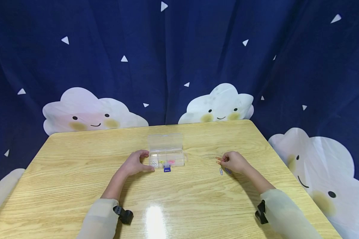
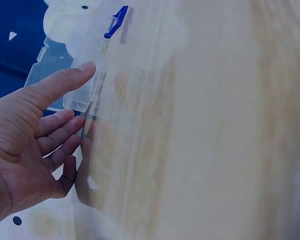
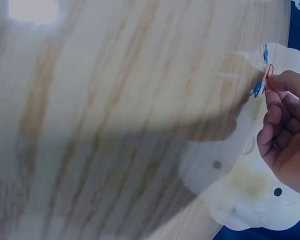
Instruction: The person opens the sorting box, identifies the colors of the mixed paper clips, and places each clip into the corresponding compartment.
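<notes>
A clear plastic compartment box [image 1: 175, 155] lies on the table with its lid [image 1: 165, 142] raised at the back. White clips [image 1: 154, 163] fill its left compartment; small yellow [image 1: 162, 161] and pink [image 1: 172, 161] pieces lie further right. A blue latch [image 1: 167, 168] juts from the front. My left hand [image 1: 135, 162] is spread around the box's left end, thumb at the front corner, relaxed fingers at the side. Over to the right, my right hand [image 1: 235, 161] pinches a red paper clip [image 3: 270, 71] between thumb and fingertips. Another orange-red clip [image 1: 218, 158] shows beside the fingertips.
Just in front of the right hand lie a pale paper clip [image 1: 221, 171] and a blue-violet paper clip [image 1: 228, 170]. The wooden table [image 1: 191, 199] ends at a dark blue curtain [image 1: 167, 66] printed with clouds, behind and to the right.
</notes>
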`<act>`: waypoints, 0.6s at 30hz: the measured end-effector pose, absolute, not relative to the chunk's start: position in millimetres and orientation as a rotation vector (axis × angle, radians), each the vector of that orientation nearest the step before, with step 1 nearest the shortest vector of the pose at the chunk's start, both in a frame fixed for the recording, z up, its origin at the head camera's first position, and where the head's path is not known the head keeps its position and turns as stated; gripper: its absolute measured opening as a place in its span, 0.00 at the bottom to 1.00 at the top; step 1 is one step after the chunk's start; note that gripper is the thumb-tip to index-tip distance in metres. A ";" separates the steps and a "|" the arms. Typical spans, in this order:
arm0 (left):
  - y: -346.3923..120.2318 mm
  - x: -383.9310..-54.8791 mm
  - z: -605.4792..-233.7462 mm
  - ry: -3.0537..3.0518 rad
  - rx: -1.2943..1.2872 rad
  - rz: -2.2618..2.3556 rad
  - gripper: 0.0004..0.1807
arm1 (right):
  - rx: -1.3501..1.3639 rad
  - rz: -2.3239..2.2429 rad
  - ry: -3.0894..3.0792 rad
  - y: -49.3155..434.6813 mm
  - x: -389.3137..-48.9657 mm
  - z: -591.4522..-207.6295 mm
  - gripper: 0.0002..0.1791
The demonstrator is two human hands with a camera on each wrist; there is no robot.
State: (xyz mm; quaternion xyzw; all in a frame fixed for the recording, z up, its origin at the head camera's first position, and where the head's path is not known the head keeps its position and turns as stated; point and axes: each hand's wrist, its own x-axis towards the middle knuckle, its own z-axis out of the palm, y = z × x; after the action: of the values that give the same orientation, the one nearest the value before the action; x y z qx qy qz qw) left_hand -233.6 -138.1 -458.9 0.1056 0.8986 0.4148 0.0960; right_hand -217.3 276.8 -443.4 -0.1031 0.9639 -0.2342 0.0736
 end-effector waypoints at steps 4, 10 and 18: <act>-138.5 -234.0 -460.1 2.659 0.316 1.232 0.43 | -0.322 -0.719 2.890 272.7 -218.7 -440.3 0.06; -138.9 -234.2 -459.6 2.654 0.317 1.235 0.43 | -0.343 -0.727 2.888 262.2 -221.2 -431.9 0.07; -138.5 -234.0 -458.8 2.649 0.303 1.227 0.43 | -0.384 -0.724 2.877 244.5 -223.5 -420.7 0.07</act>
State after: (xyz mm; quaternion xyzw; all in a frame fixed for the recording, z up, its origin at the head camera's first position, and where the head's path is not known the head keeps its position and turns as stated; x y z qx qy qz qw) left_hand -234.0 -138.5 -458.8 0.1028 0.8977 0.4158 0.1031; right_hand -223.5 244.5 -420.7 -0.1281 0.9590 -0.2413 0.0750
